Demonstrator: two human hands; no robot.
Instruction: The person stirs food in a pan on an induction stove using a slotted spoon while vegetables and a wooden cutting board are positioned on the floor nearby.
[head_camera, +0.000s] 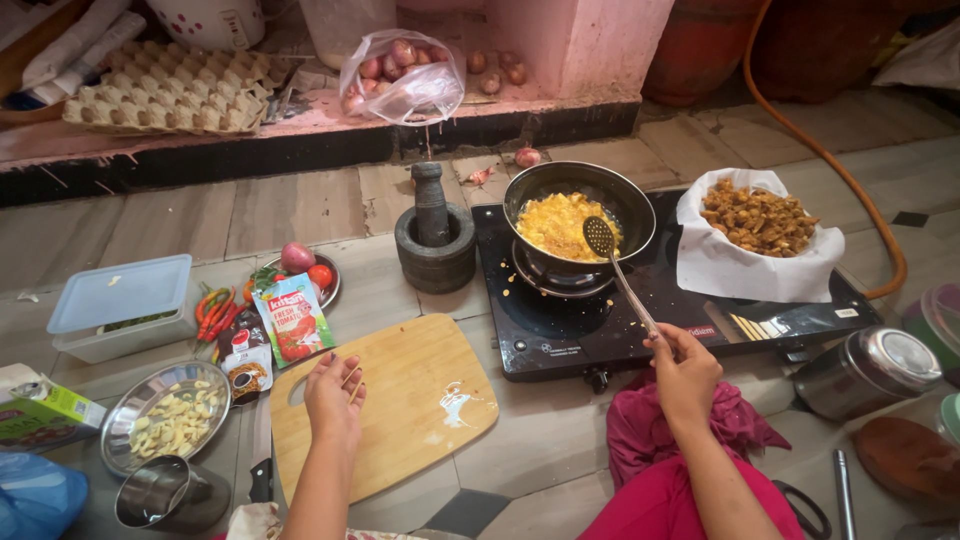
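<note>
Golden batch frying in pan (578, 215) on stove (560, 320); right hand (683, 368) grips slotted ladle (601, 237) resting in it. Left hand (335, 392) loosely curled on cutting board (420, 400). Fried pieces already piled in paper-lined bowl (757, 262).

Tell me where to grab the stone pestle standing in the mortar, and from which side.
Take the pestle by its knobbed top end, coming straight down from above. It stands nearly upright in the mortar, whose wall hides its lower end. The flared knob gives the fingers a natural grip, and the pan sits close on one side.
</note>
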